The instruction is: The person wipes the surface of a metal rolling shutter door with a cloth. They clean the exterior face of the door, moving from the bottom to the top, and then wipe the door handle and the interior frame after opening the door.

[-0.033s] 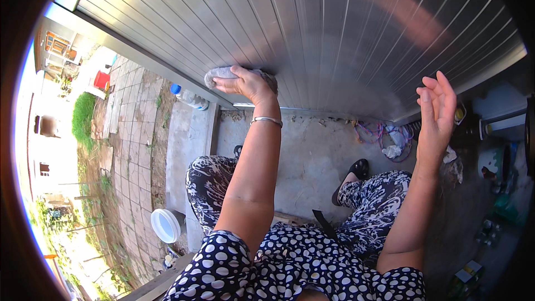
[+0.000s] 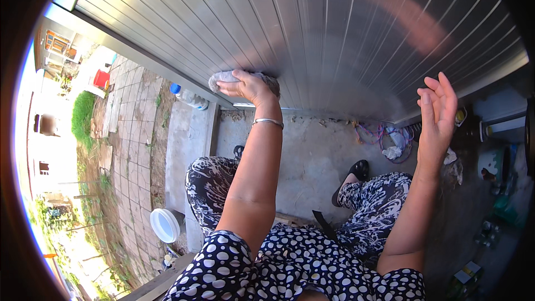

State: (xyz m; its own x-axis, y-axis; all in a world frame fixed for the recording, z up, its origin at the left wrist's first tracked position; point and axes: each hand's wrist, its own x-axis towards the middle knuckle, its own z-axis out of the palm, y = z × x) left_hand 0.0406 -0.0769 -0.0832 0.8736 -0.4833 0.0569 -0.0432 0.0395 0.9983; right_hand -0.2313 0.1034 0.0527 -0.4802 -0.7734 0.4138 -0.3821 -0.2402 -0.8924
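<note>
My left hand [image 2: 251, 88], with a silver bangle on its wrist, presses a grey cloth [image 2: 223, 78] flat against a ribbed metal door panel [image 2: 312, 33]. The cloth shows at both sides of the hand; its middle is hidden under the palm. Raised on the right, my right hand [image 2: 439, 111] holds nothing. Its fingers are loosely bent and apart, near the panel's lower right edge.
A clear bottle with a blue cap [image 2: 190, 97] stands by the doorway on the left. Lower left is a white bucket [image 2: 165, 225]. Tangled cord [image 2: 384, 139] lies on the concrete floor [image 2: 301, 173], below the panel. Clutter, including green bottles [image 2: 510, 209], fills the dark right side.
My left hand and the cloth have shifted slightly right and down along the panel. The right hand has barely moved.
</note>
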